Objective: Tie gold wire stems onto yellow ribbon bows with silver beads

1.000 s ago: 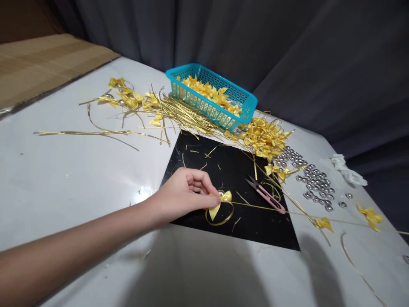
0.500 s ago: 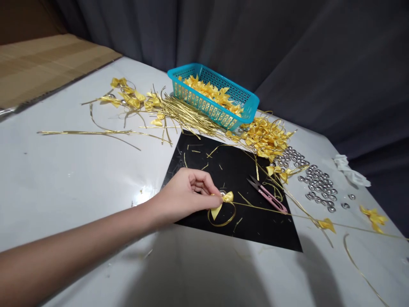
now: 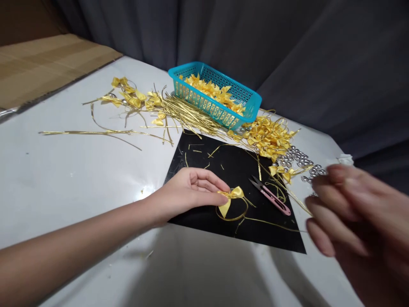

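Note:
My left hand (image 3: pixel 191 192) pinches a yellow ribbon bow (image 3: pixel 237 192) between thumb and fingertips, just above the black mat. Part of the bow is hidden by the fingers. Below it hangs a gold cord loop (image 3: pixel 230 219). A thin gold thread (image 3: pixel 271 224) runs slackly from beside the loop to my right hand (image 3: pixel 358 217). That hand is raised at the right, close to the camera and a little blurred, its fingers curled closed around the thread's far part, which they hide. Pink-handled thread snips (image 3: pixel 275 201) lie on the mat between both hands, touched by neither.
Cord scraps lie on the black mat (image 3: pixel 243 170). Behind it stand a turquoise basket (image 3: pixel 220 113) of yellow bows, a bundle of gold cords (image 3: pixel 188 115) and a heap of looped bows (image 3: pixel 268 134). Silver beads (image 3: pixel 295 157) lie at right, cardboard (image 3: pixel 47 64) at far left.
My right hand has come into view from the right. The thread, stretched straight to the right edge before, now sags. My left hand has shifted slightly right with the bow.

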